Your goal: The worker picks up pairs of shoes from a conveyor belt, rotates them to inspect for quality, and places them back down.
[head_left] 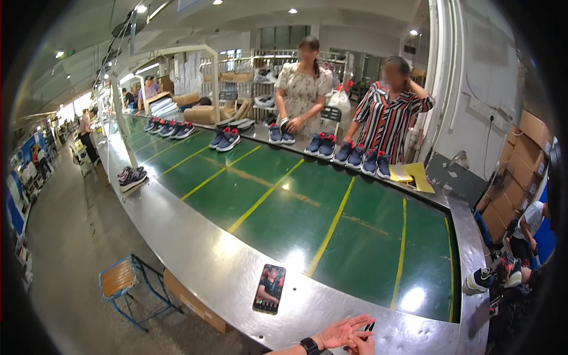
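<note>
Over the metal edge of the line, at the lower right, my left hand (338,333) is open with its palm up and fingers stretched out. A dark watch (309,346) sits on that wrist. Close against it, touching its fingers, is my right hand (362,344), closed around a small black object (370,326) whose kind is too small to make out. To the left of my hands a phone (270,288) lies face up on the metal edge, its screen lit with a picture of a person.
A green conveyor belt (307,228) with yellow lines runs ahead. Navy sneakers (355,156) stand in pairs along its far side, before two people. A dark sneaker pair (132,177) rests at left. A wooden-topped stool (120,278) stands below. Another sneaker (479,280) lies at right.
</note>
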Action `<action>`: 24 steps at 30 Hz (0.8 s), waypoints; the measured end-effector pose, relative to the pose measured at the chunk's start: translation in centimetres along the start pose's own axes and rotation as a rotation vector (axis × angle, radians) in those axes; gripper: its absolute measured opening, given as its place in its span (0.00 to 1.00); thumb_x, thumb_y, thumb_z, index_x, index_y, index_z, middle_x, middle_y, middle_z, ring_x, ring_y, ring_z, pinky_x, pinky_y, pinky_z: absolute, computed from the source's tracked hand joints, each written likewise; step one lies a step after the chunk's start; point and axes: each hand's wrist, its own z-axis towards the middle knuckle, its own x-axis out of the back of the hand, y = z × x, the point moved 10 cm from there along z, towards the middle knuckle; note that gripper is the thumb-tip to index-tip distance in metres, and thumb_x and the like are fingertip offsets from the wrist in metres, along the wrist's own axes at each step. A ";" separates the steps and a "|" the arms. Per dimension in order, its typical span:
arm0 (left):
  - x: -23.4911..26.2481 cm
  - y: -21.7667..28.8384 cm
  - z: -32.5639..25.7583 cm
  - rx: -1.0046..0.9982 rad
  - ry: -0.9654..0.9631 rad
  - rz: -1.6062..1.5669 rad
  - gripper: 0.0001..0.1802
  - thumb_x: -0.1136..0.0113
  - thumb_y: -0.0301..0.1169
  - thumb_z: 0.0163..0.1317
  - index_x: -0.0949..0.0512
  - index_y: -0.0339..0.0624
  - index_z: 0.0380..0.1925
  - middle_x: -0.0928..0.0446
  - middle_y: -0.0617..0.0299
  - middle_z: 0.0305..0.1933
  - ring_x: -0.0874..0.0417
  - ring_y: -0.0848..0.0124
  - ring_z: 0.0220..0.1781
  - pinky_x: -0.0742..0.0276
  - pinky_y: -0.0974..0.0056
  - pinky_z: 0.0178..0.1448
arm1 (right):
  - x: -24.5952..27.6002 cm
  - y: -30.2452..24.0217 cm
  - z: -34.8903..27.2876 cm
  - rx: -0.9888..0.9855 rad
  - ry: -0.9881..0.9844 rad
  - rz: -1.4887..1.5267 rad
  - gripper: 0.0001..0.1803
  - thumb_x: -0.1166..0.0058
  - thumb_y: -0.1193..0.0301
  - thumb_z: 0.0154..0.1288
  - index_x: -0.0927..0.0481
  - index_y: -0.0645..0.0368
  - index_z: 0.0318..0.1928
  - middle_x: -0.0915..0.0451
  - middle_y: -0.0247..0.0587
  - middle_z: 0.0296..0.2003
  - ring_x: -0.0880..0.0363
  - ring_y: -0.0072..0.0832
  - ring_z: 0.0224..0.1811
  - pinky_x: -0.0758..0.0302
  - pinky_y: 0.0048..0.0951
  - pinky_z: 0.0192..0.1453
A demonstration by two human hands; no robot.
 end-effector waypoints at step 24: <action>0.7 -0.7 -0.8 0.060 0.075 0.345 0.29 0.54 0.41 0.67 0.43 0.43 0.64 0.57 0.53 0.73 0.36 0.59 0.65 0.22 0.59 0.52 | 1.2 0.8 0.0 0.035 0.139 -0.097 0.09 0.38 0.67 0.56 0.26 0.53 0.31 0.29 0.27 0.19 0.36 0.16 0.14 0.40 0.17 0.15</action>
